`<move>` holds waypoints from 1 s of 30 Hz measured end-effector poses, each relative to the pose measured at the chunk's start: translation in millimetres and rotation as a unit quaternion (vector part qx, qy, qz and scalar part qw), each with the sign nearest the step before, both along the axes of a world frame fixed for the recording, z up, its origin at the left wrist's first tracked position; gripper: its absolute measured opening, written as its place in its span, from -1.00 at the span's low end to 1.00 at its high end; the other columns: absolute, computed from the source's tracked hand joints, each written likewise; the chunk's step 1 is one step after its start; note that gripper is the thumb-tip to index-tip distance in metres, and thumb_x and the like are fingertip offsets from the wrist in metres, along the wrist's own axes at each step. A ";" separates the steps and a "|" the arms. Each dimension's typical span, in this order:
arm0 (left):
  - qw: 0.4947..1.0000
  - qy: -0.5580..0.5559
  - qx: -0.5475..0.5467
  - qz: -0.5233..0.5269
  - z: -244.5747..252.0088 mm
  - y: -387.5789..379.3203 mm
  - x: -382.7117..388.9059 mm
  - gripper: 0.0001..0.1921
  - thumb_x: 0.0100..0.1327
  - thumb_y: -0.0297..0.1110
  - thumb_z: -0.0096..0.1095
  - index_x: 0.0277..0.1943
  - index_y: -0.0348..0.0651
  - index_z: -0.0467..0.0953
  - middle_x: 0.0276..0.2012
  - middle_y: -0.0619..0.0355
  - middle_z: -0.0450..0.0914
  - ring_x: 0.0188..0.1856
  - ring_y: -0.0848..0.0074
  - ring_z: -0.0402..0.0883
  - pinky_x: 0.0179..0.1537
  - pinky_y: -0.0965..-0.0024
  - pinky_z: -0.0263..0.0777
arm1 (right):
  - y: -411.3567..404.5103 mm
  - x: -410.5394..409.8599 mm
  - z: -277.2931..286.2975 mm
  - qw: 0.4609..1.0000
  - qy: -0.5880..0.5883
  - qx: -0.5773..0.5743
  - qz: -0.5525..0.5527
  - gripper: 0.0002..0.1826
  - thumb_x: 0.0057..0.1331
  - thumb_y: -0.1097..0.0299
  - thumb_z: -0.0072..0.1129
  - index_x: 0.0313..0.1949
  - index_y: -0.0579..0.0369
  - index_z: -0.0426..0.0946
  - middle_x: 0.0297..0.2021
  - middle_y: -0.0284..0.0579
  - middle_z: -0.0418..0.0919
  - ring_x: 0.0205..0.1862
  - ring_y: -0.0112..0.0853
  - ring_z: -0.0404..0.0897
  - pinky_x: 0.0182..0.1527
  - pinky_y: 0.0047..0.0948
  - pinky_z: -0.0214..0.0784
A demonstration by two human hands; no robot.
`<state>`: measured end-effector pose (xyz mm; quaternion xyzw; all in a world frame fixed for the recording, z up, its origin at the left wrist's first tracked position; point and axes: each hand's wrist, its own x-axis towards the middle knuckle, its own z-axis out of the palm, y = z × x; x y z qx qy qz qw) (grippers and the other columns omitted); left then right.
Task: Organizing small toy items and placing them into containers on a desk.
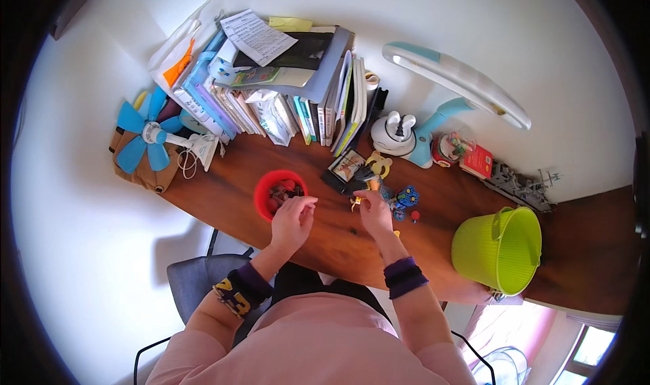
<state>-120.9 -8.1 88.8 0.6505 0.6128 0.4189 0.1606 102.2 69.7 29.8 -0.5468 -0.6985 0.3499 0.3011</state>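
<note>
My right hand pinches a small yellow-and-white toy piece between its fingertips, above the wooden desk. Beside that hand lie blue toy pieces, an orange piece and a yellow ring-shaped piece. My left hand hovers at the near right side of a red bucket, its fingers loosely bent and no object visible in them. Reddish and dark pieces lie inside the bucket, partly hidden by the hand.
Books and folders line the back of the desk. A fan stands left; a white-and-teal desk lamp leans over the back right. A green bucket stands at right, and a grey model ship lies behind it.
</note>
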 end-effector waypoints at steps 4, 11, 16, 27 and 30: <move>0.997 0.011 0.006 -0.081 -3.3 3.8 30.6 -0.76 0.14 -0.60 0.25 -0.12 -0.13 0.55 -0.29 0.11 0.62 -0.22 0.18 0.61 -0.23 0.20 0.50 | -10.0 37.3 -18.5 0.998 0.001 -0.016 -0.053 -0.76 0.29 0.53 0.15 -0.08 0.01 0.65 -0.16 -0.11 0.62 -0.21 -0.20 0.64 -0.13 -0.34 0.52; 0.975 0.069 -0.069 -0.200 -73.2 2.0 64.6 -0.74 0.16 -0.49 0.28 -0.07 -0.08 0.52 -0.17 0.13 0.60 -0.09 0.16 0.59 -0.13 0.15 0.54 | -40.4 82.4 -40.5 0.988 -0.060 -0.077 -0.122 -0.74 0.22 0.51 0.28 -0.08 0.04 0.65 -0.15 -0.12 0.60 -0.14 -0.31 0.65 -0.08 -0.37 0.54; 0.955 0.128 -0.120 -0.241 -102.2 2.4 89.8 -0.70 0.15 -0.43 0.32 -0.03 -0.07 0.51 -0.07 0.14 0.53 0.03 0.24 0.55 -0.06 0.21 0.55 | -70.6 113.7 -70.3 0.976 -0.127 -0.033 -0.172 -0.62 0.12 0.43 0.41 -0.03 0.06 0.61 -0.09 -0.09 0.58 -0.11 -0.27 0.62 -0.02 -0.32 0.52; 0.930 0.241 -0.164 -0.225 -135.9 11.4 100.0 -0.73 0.11 -0.40 0.36 -0.13 -0.06 0.46 -0.09 0.12 0.45 0.01 0.27 0.54 -0.14 0.23 0.60 | -94.0 102.0 -80.7 0.941 -0.182 -0.134 -0.251 -0.25 -0.07 0.25 0.62 0.13 0.02 0.44 -0.04 -0.09 0.56 0.11 -0.15 0.48 0.20 -0.19 0.38; 0.932 0.247 -0.145 -0.221 -141.8 12.7 100.6 -0.78 0.11 -0.41 0.33 -0.18 -0.06 0.48 -0.12 0.13 0.46 -0.02 0.27 0.56 -0.17 0.23 0.60 | -93.4 98.0 -83.2 0.943 -0.193 -0.120 -0.244 -0.25 -0.08 0.27 0.62 0.10 0.03 0.42 -0.06 -0.10 0.56 0.12 -0.14 0.47 0.21 -0.19 0.37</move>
